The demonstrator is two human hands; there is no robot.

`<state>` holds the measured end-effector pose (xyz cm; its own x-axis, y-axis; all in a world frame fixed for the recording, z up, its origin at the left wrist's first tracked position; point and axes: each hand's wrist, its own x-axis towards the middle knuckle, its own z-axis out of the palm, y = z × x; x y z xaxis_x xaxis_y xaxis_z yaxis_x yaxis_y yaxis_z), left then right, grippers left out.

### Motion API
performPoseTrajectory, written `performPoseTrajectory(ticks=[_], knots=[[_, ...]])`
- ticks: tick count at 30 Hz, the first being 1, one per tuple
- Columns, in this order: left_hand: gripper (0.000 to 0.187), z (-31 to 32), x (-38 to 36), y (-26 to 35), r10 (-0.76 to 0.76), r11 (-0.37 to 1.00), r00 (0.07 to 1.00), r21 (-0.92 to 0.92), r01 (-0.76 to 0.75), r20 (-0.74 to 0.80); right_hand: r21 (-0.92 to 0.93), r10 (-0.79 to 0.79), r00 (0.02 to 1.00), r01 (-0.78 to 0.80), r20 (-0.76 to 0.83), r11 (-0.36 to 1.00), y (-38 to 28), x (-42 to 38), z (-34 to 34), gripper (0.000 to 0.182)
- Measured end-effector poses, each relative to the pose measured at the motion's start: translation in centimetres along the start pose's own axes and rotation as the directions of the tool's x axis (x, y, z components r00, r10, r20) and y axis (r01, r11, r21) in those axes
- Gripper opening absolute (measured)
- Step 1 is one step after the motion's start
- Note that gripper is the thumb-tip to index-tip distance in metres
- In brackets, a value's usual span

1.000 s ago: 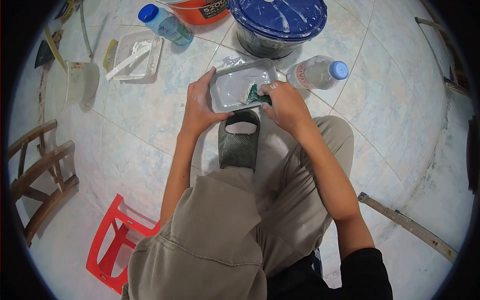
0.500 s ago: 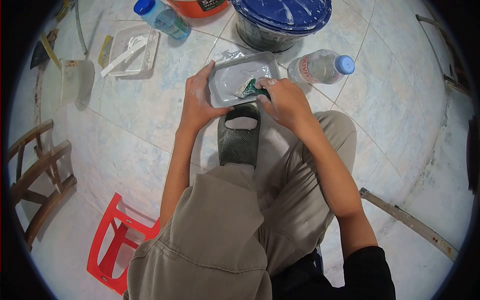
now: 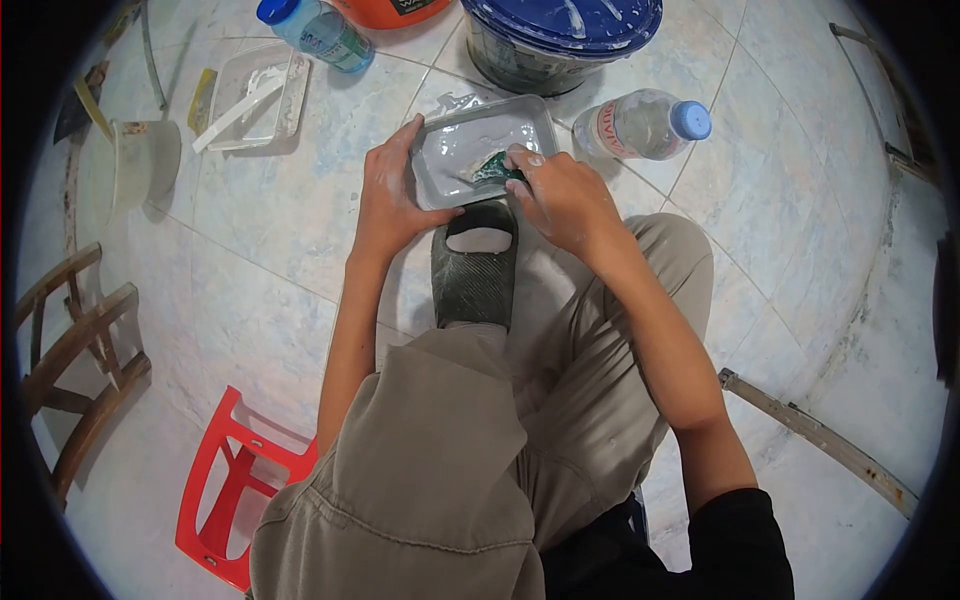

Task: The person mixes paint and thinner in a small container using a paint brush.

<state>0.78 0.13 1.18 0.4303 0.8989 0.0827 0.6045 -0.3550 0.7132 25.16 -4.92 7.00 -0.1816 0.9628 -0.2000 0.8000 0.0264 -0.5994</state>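
A shallow rectangular plastic tray (image 3: 483,110) of grey paint sits on the floor just beyond my sandal (image 3: 474,285). My left hand (image 3: 388,195) grips its left side, fingers along the side edge and thumb at the near edge. In my right hand (image 3: 568,198) is a green-handled paintbrush (image 3: 491,168), its bristles down in the paint near the tray's middle. The fingers cover most of the handle. Paint smears mark both hands. To the right of the tray lies a clear plastic bottle (image 3: 640,127) with a blue cap.
A blue-lidded paint bucket (image 3: 545,62) and an orange bucket (image 3: 400,10) stand beyond the tray. Leftward are a blue-capped bottle (image 3: 325,38), a white-smeared container (image 3: 292,110) and a pale tub (image 3: 145,165). A red plastic chair (image 3: 215,490) and wooden chair parts (image 3: 80,350) are nearer left.
The brush has shifted slightly left through the paint, and less of its handle shows under my right hand. My left hand keeps its hold on the tray. The whole view has moved a little.
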Motion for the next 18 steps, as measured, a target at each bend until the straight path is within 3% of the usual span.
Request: performPoseTrajectory(ticks=[4, 18], knots=[[0.122, -0.01, 0.01, -0.25, -0.003, 1.000, 1.000, 0.007, 0.003, 0.015, -0.006, -0.043, 0.998, 0.043, -0.049, 0.999, 0.16, -0.10, 0.37, 0.031], [0.122, 0.10, -0.06, -0.36, 0.004, 1.000, 1.000, 0.015, -0.004, 0.006, -0.041, -0.027, 1.000, 0.027, -0.002, 0.999, -0.07, -0.05, 0.18, 0.034]])
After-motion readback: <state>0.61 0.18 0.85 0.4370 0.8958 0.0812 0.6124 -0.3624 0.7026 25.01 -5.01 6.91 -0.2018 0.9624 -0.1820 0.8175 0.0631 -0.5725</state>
